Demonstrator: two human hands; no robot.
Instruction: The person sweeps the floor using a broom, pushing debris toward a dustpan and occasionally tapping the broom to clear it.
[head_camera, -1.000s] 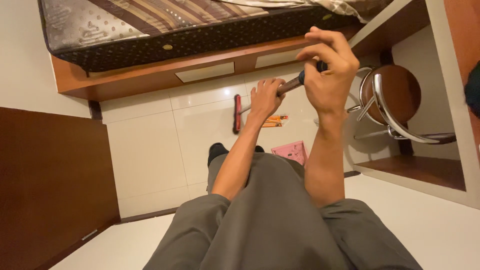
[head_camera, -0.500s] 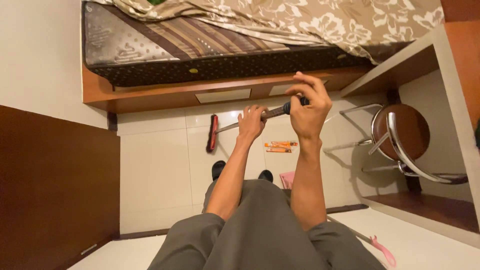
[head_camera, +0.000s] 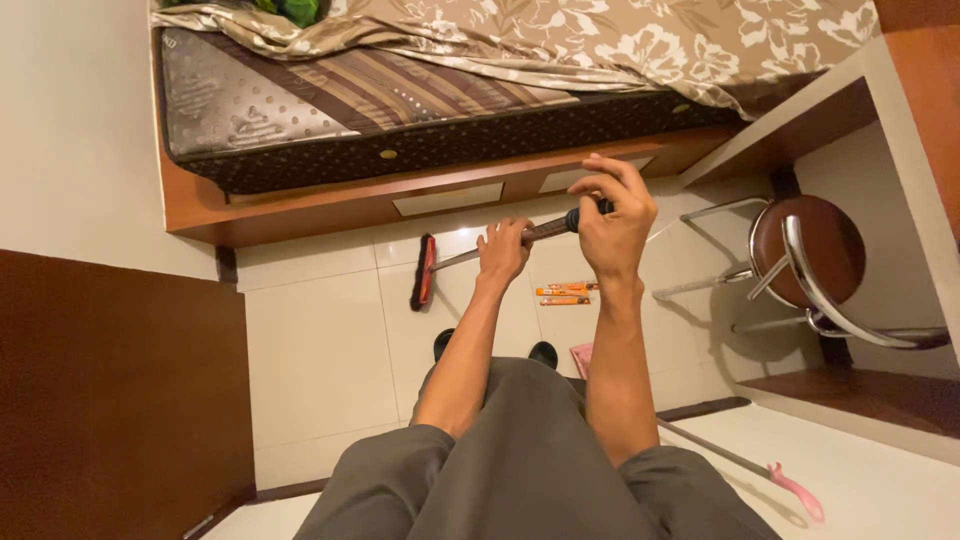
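Where both grip broom handle (head_camera: 548, 229), left hand (head_camera: 503, 249), right hand (head_camera: 612, 220) hide shaft.

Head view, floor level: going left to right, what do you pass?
Dark wooden panel → red broom head → left hand on the broom handle → right hand → round brown stool.
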